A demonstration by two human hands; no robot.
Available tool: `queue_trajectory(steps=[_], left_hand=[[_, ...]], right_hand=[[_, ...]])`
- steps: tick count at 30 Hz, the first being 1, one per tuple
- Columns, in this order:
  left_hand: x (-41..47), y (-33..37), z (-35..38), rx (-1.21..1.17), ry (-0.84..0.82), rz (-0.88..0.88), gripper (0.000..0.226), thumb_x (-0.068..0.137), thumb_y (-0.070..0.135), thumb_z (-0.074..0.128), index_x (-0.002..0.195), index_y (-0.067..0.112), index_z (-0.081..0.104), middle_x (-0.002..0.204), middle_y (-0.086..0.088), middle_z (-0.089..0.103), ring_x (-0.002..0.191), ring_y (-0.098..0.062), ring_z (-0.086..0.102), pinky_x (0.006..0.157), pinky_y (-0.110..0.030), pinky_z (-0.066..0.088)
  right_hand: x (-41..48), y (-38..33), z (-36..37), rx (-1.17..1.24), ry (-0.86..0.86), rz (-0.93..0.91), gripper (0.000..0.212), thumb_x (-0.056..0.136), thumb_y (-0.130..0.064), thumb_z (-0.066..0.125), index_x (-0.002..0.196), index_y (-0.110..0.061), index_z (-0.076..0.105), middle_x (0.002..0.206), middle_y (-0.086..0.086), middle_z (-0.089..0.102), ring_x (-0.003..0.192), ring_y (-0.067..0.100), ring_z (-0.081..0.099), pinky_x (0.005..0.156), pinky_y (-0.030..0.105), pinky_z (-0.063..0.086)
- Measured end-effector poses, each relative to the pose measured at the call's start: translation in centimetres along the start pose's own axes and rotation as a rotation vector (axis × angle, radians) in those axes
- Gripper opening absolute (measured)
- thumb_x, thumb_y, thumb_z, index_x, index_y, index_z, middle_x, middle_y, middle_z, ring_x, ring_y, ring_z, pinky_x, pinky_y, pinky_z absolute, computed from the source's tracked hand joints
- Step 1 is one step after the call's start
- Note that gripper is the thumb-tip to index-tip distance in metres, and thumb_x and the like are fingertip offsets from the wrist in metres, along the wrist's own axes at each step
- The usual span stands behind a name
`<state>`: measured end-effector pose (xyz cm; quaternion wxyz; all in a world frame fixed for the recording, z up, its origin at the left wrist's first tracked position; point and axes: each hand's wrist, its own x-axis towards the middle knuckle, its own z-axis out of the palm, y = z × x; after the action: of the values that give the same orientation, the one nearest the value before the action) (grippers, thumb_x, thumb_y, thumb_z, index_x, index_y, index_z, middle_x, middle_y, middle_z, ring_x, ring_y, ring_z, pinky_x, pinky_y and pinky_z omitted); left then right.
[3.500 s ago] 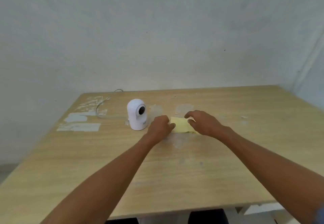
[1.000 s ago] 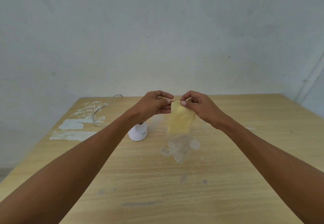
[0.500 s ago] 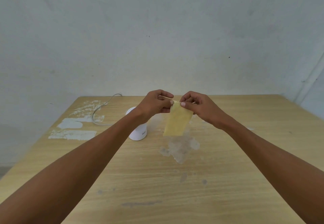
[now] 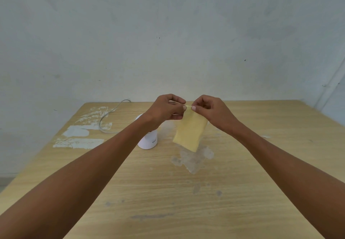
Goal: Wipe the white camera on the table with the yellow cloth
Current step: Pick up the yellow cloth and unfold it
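Looking down at our own two arms, we list the scene from biggest thing to smallest.

Table: the light wooden table [image 4: 186,192] fills the lower view, with white scuffed patches at about 9 o'clock and a pale smear near the centre.

Arms: both of ours reach in from 7 and 5 o'clock and meet above the middle of the table.

Left hand: our left hand [image 4: 166,110] is curled, thumb and forefinger pinching the top edge of the cloth.

Right hand: our right hand [image 4: 211,111] does the same, its fingertips just beside the left ones, nipping that same edge.

Cloth: the small yellow fabric cloth [image 4: 190,132] hangs free from the two pinches, off the table, above the pale smear.

Camera: the small white rounded plastic camera [image 4: 149,141] stands upright on the table at about 10 o'clock from the cloth, near it but not touching; our left wrist hides its upper part.

Cable: a thin grey cable [image 4: 107,115] loops on the table beyond the camera, toward 11 o'clock.

Step in hand: we judge we are opening out the cloth; no wiping has begun.

Next move: it calls for bunching the cloth in one hand, steadying the light camera with the other, and bringing the cloth toward 10 o'clock onto its shell.
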<state>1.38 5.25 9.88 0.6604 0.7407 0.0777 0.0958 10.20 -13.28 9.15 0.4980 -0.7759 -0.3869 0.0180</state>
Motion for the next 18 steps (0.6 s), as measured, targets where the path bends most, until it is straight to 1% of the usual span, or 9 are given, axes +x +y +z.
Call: queue_trajectory(steps=[2,4,6,8,9,11,13,16,18], left_hand=[[-0.1,0.0,0.0,-0.008,-0.020,0.001,0.027,0.094,0.002,0.072,0.120,-0.001,0.065,0.084,-0.009,0.071,0.080,-0.018,0.069,0.086,-0.032,0.065],[-0.3,0.1,0.1,-0.021,-0.029,0.003,0.029,0.095,0.004,0.071,0.122,-0.003,0.063,0.092,-0.014,0.074,0.084,-0.020,0.073,0.084,-0.030,0.065],[-0.4,0.3,0.3,-0.038,-0.022,0.004,0.032,0.097,0.013,0.072,0.123,-0.003,0.064,0.103,-0.020,0.076,0.088,-0.021,0.075,0.084,-0.029,0.065],[-0.6,0.5,0.6,-0.039,-0.024,0.004,0.039,0.095,0.026,0.074,0.122,-0.001,0.064,0.101,-0.013,0.076,0.084,-0.016,0.076,0.083,-0.027,0.064],[-0.6,0.6,0.6,-0.020,-0.028,0.012,0.040,0.093,0.028,0.076,0.121,0.001,0.065,0.098,-0.009,0.075,0.082,-0.013,0.075,0.082,-0.026,0.064],[-0.5,0.5,0.7,0.050,-0.025,0.043,0.037,0.089,0.019,0.081,0.119,0.003,0.066,0.098,-0.009,0.074,0.083,-0.012,0.073,0.081,-0.025,0.064],[-0.2,0.3,0.7,0.086,0.002,0.075,0.029,0.090,0.007,0.078,0.116,0.002,0.066,0.097,-0.014,0.072,0.085,-0.017,0.071,0.080,-0.027,0.064],[-0.1,0.5,0.7,0.050,0.023,0.096,0.024,0.093,0.003,0.074,0.115,0.004,0.067,0.101,-0.014,0.068,0.090,-0.019,0.068,0.084,-0.031,0.061],[-0.3,0.9,0.5,0.013,0.003,0.100,0.023,0.095,0.004,0.071,0.118,0.006,0.068,0.101,-0.010,0.068,0.090,-0.016,0.068,0.078,-0.028,0.062]], right_hand=[[0.1,0.2,0.1,-0.007,0.014,0.008,0.008,0.090,-0.027,0.070,0.088,-0.020,0.070,0.086,0.007,0.072,0.075,0.014,0.061,0.069,0.033,0.047],[0.1,0.3,0.2,-0.014,0.026,0.019,0.008,0.089,-0.027,0.071,0.087,-0.020,0.070,0.086,0.010,0.072,0.074,0.014,0.060,0.069,0.034,0.047],[0.1,0.2,0.2,-0.019,0.037,0.019,0.008,0.089,-0.025,0.071,0.087,-0.018,0.070,0.084,0.005,0.071,0.074,0.013,0.060,0.069,0.033,0.047],[0.0,0.1,0.2,-0.019,0.039,0.015,0.007,0.090,-0.022,0.071,0.087,-0.016,0.069,0.081,-0.003,0.068,0.073,0.010,0.059,0.069,0.031,0.046],[0.0,0.1,0.2,-0.022,0.036,0.011,0.007,0.090,-0.021,0.071,0.087,-0.015,0.069,0.080,-0.005,0.067,0.073,0.009,0.059,0.069,0.029,0.046],[0.0,-0.1,0.2,-0.028,0.033,0.000,0.007,0.089,-0.022,0.072,0.088,-0.016,0.069,0.081,-0.007,0.068,0.075,0.008,0.060,0.070,0.026,0.047],[-0.1,-0.1,0.2,0.015,0.029,0.003,0.011,0.089,-0.022,0.072,0.100,-0.018,0.069,0.089,-0.002,0.071,0.082,0.012,0.065,0.074,0.029,0.049],[-0.5,0.2,0.1,0.198,-0.044,0.177,0.044,0.086,-0.031,0.078,0.126,-0.024,0.061,0.110,0.001,0.072,0.101,0.016,0.070,0.083,0.031,0.056],[-0.9,1.1,0.3,0.278,-0.174,0.320,0.045,0.084,-0.033,0.079,0.125,-0.023,0.065,0.117,-0.001,0.074,0.112,0.018,0.069,0.095,0.041,0.055]])
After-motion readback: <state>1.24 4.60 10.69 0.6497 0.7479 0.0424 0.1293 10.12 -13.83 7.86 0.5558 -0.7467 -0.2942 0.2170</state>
